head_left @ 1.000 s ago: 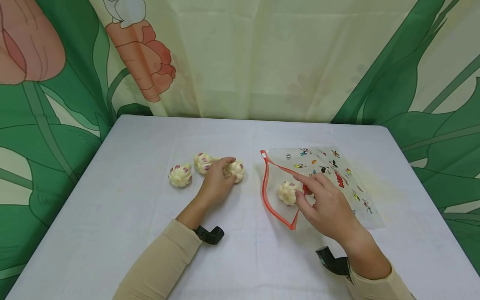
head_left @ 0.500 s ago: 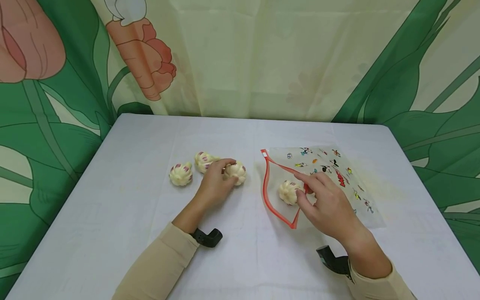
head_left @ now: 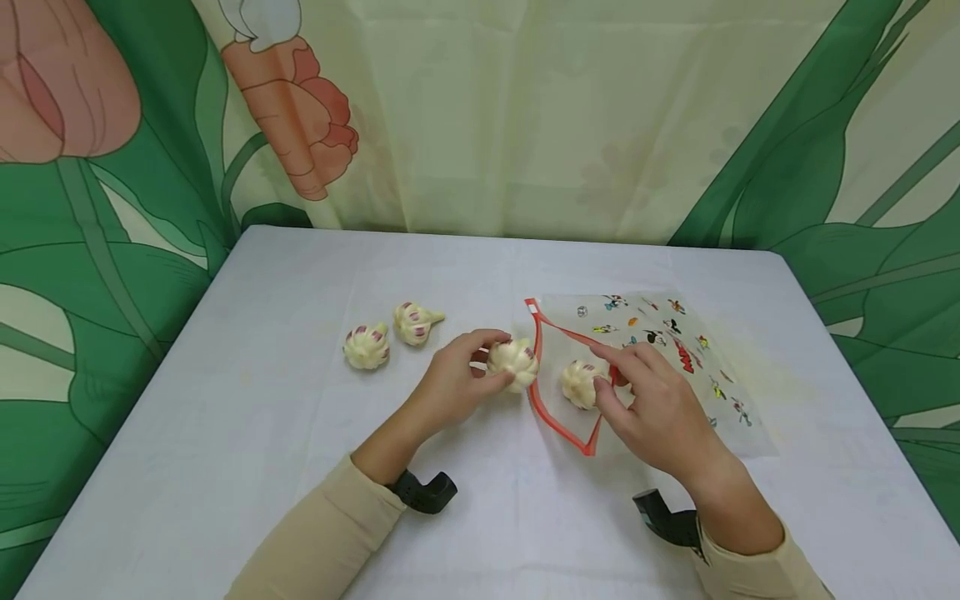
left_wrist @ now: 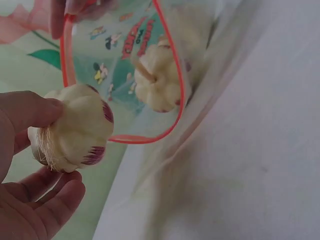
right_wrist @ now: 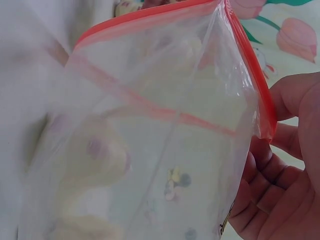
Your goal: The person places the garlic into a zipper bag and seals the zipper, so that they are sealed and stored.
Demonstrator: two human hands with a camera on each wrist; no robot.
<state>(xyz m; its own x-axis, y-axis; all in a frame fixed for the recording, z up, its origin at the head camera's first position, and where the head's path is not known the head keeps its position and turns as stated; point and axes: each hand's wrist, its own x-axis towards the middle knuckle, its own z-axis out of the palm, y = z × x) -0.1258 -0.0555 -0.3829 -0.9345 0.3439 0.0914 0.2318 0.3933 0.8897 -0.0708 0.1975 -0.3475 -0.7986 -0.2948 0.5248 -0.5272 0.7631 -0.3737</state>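
Observation:
My left hand [head_left: 459, 379] holds a garlic bulb [head_left: 513, 363] between thumb and fingers, right at the mouth of a clear zip bag [head_left: 738, 433]. In the left wrist view the roots of this garlic bulb [left_wrist: 75, 127] face my palm. My right hand [head_left: 660, 408] pinches the bag's red rim [right_wrist: 265, 112], and the mouth gapes toward the left. Inside the bag lies a second garlic bulb [left_wrist: 157, 80], its stem toward the opening. A blurred pale shape [left_wrist: 192, 30] shows behind it through the plastic. Cartoon prints cover the bag's far side.
Two more garlic bulbs, one rounder [head_left: 367, 347] and one with its stem pointing right [head_left: 416, 323], lie left of my left hand on the white tablecloth [head_left: 247, 400]. A printed curtain [head_left: 495, 117] hangs behind the table. Each wrist wears a black camera mount [head_left: 427, 492].
My left hand has lifted its garlic bulb away from the other two and carried it right, up to the bag's mouth. The right hand stays at the red rim.

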